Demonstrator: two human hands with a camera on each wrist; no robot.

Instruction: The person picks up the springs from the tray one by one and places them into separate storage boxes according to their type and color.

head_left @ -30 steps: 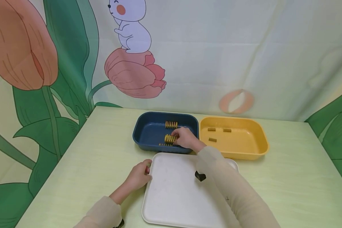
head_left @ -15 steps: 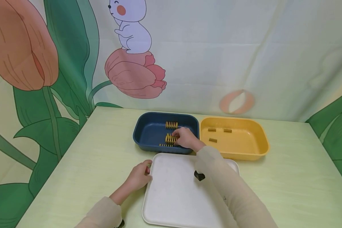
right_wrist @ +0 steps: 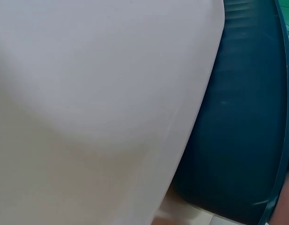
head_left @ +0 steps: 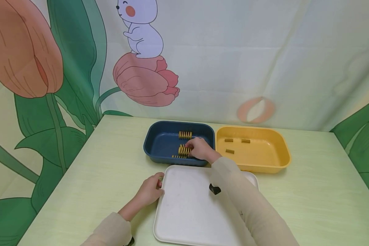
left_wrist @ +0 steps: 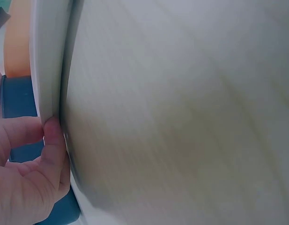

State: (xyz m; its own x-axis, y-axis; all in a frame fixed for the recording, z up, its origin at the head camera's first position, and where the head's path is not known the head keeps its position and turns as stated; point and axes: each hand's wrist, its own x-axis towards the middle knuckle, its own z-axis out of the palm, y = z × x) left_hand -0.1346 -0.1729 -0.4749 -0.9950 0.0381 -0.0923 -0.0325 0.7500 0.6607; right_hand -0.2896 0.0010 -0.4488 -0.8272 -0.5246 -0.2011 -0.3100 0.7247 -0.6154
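Observation:
My right hand (head_left: pixel 200 149) reaches into the dark blue bin (head_left: pixel 156 140), its thumb and fingers pinching a yellow coil spring (head_left: pixel 182 150) near the front wall. Just below that spring, another coil spring (head_left: pixel 177 156) shows partly over the bin's front edge. Farther back in the same bin lies one more yellow spring (head_left: pixel 185 135). With my left hand (head_left: pixel 149 189) I grip the left edge of a white rectangular tray (head_left: pixel 187 208); the left wrist view shows thumb and finger pinching its rim (left_wrist: pixel 48 61). In the right wrist view the bin's outer wall (right_wrist: pixel 233 117) hides the fingertips.
A yellow bin (head_left: pixel 258 153) stands against the blue bin's right side, holding 3 small dark springs (head_left: pixel 229 151). The tray lies in front of both bins on the pale green table (head_left: pixel 313 191). Behind the table hangs a printed curtain (head_left: pixel 221 68).

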